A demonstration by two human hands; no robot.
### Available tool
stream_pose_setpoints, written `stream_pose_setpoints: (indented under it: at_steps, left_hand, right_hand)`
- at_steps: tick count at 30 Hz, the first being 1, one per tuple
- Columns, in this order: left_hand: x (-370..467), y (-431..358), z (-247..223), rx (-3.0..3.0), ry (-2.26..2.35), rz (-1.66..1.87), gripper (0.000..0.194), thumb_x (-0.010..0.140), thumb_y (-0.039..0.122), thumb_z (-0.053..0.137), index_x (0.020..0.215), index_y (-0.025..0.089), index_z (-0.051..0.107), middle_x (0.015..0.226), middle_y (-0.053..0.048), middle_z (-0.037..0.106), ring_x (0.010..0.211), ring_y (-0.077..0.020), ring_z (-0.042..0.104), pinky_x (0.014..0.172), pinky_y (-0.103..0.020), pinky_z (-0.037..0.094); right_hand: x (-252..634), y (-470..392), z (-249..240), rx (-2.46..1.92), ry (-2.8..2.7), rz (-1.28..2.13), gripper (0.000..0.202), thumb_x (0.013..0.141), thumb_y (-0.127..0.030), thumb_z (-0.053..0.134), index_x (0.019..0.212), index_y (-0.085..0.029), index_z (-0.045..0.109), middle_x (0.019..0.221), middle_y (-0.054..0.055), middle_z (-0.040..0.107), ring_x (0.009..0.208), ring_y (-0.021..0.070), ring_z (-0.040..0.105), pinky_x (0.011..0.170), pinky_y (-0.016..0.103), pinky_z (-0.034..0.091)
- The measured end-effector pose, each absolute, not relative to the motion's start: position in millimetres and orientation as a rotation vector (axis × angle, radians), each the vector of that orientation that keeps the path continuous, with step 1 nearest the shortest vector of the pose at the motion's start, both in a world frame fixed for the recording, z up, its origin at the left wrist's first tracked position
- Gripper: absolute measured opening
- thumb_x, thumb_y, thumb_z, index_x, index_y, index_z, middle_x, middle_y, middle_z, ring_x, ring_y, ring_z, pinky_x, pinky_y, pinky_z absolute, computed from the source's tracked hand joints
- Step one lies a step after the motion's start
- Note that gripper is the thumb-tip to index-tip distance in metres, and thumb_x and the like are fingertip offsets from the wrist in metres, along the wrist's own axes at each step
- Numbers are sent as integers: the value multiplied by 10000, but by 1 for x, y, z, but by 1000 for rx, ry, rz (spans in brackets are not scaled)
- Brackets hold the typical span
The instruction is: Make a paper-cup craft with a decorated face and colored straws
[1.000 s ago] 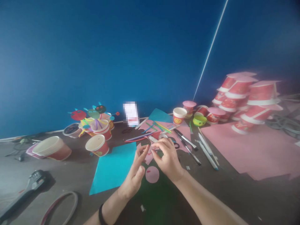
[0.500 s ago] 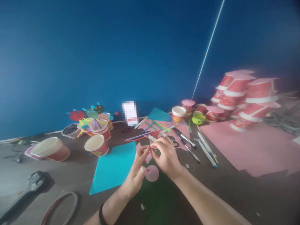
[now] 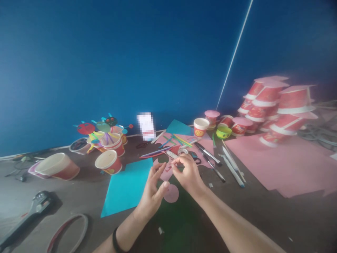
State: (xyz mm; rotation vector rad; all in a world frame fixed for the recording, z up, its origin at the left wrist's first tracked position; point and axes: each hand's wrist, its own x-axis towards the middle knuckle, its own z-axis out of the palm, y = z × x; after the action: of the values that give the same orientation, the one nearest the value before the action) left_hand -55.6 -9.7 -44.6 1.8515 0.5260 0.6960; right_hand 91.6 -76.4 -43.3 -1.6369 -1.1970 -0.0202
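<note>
My left hand (image 3: 155, 188) is open over the table, its fingers apart and its thumb beside a pink paper circle (image 3: 171, 193). Just right of it, my right hand (image 3: 187, 172) is closed, thumb and forefinger pinched together; a tiny thing at the fingertips is too small to name. The two hands do not touch. Beneath and beyond the fingertips lies cut pink paper (image 3: 166, 174) with small red marks. A white tape roll (image 3: 182, 151) and black-handled scissors (image 3: 196, 160) lie just past my right hand.
Blue paper (image 3: 127, 188) and paper cups (image 3: 108, 162) are on the left, with a wrench (image 3: 34, 209) nearer. Pens (image 3: 233, 172), pink sheets (image 3: 279, 165) and stacked red cups (image 3: 276, 109) are on the right. A blue wall (image 3: 118, 59) stands behind.
My hands have moved apart; their fingertips were together before. My right hand has shifted slightly right, and my left thumb has moved up and right over the pink circle's edge.
</note>
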Motion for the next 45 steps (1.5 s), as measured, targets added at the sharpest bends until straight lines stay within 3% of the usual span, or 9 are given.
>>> stream_pose_setpoints:
  at_steps: [4, 8, 15, 21, 26, 40, 45]
  left_hand:
    - [-52, -2, -52, 1726, 691, 808, 517, 790, 313, 621, 1266, 217, 442, 1107, -86, 553, 856, -171, 503, 716, -292, 448]
    - [-51, 2, -53, 1654, 668, 824, 450, 787, 245, 617, 1201, 194, 449, 936, -41, 608, 707, -119, 498, 682, -260, 440]
    - [-53, 2, -50, 1747, 729, 768, 148, 791, 225, 586, 921, 155, 573, 1009, -64, 610, 662, -100, 528, 669, -255, 423]
    - [-52, 1, -48, 1641, 678, 742, 382, 793, 227, 587, 1149, 166, 465, 695, 21, 605, 620, -118, 550, 637, -239, 416]
    - [-51, 2, -48, 1553, 655, 716, 411, 792, 240, 596, 1164, 169, 435, 695, 26, 591, 612, -108, 535, 607, -223, 405]
    - [-50, 0, -48, 1636, 637, 656, 410, 777, 212, 582, 1154, 161, 432, 696, 21, 585, 630, -124, 545, 610, -242, 405]
    - [-52, -1, -48, 1821, 749, 844, 313, 807, 233, 545, 1111, 171, 503, 827, -8, 531, 676, -120, 511, 632, -245, 418]
  right_hand:
    - [89, -78, -39, -1638, -1067, 369, 70, 726, -159, 563, 697, -175, 624, 709, 31, 645, 695, 177, 594, 686, 289, 457]
    - [85, -79, -35, -1626, -1011, 623, 75, 710, -193, 574, 684, -169, 640, 669, 32, 669, 656, 186, 618, 628, 273, 460]
    - [81, -78, -38, -1611, -997, 758, 99, 701, -194, 572, 672, -166, 662, 683, 38, 687, 667, 188, 626, 645, 275, 463]
    - [81, -80, -40, -1587, -991, 839, 101, 701, -191, 567, 709, -151, 659, 690, 36, 684, 664, 176, 624, 646, 266, 462]
    - [87, -81, -40, -1637, -1037, 767, 140, 718, -221, 569, 795, -143, 658, 691, 26, 653, 639, 161, 583, 619, 260, 438]
    - [84, -84, -38, -1628, -1134, 776, 74, 701, -193, 557, 637, -161, 577, 621, -3, 589, 616, 144, 544, 606, 240, 414]
    - [86, -85, -32, -1718, -1069, 778, 69, 671, -199, 565, 624, -158, 595, 604, 2, 604, 605, 153, 551, 601, 246, 411]
